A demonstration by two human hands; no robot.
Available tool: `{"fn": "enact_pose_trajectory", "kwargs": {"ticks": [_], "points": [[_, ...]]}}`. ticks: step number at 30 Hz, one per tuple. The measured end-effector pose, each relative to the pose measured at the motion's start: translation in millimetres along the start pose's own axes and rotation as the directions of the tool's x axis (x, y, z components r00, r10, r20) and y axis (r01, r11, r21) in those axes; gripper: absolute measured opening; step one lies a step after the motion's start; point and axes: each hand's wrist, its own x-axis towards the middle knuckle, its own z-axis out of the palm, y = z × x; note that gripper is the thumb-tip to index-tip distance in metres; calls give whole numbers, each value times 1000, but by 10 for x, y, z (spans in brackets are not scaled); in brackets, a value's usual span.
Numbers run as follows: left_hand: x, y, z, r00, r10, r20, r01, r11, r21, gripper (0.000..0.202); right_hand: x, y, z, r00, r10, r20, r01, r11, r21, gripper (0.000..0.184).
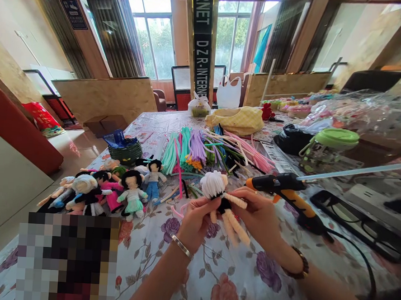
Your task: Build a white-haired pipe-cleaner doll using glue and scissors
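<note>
Between my two hands is a small doll of fuzzy pipe cleaners, with white hair, a black top and cream arms and legs. My left hand pinches it at the body's left side, just under the head. The fingers of my right hand close on the doll's outstretched arm. Its legs hang tilted down to the right. Right beside my right hand lies a black and orange hot glue gun with a long glue stick out of its back. Bundles of coloured pipe cleaners lie beyond the doll.
Several finished dolls are heaped at the left near a dark green basket. At the right stand a jar with a green lid and a black tray. The glue gun's cord runs toward the front right. A yellow cloth bag lies farther back.
</note>
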Motion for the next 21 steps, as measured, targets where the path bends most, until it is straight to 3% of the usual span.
{"fn": "enact_pose_trajectory", "kwargs": {"ticks": [3,10,14,18,21], "points": [[-20,20,36,998,54,-33,-52,997,58,23,15,-11,-47,999,-26,30,27,999,-39,10],[-29,-1,43,978,188,-87,-169,968,183,22,34,-143,-207,946,97,308,-84,995,-54,25],[-18,-32,10,959,264,-99,-229,935,273,21,33,-188,-190,960,115,257,-87,990,-115,35],[-21,-45,2,939,326,-114,-269,898,348,16,48,-157,-125,951,233,202,-232,972,-29,30],[-11,-47,3,932,335,-136,-281,908,311,16,30,-118,-89,944,292,151,-303,951,56,55]]}}
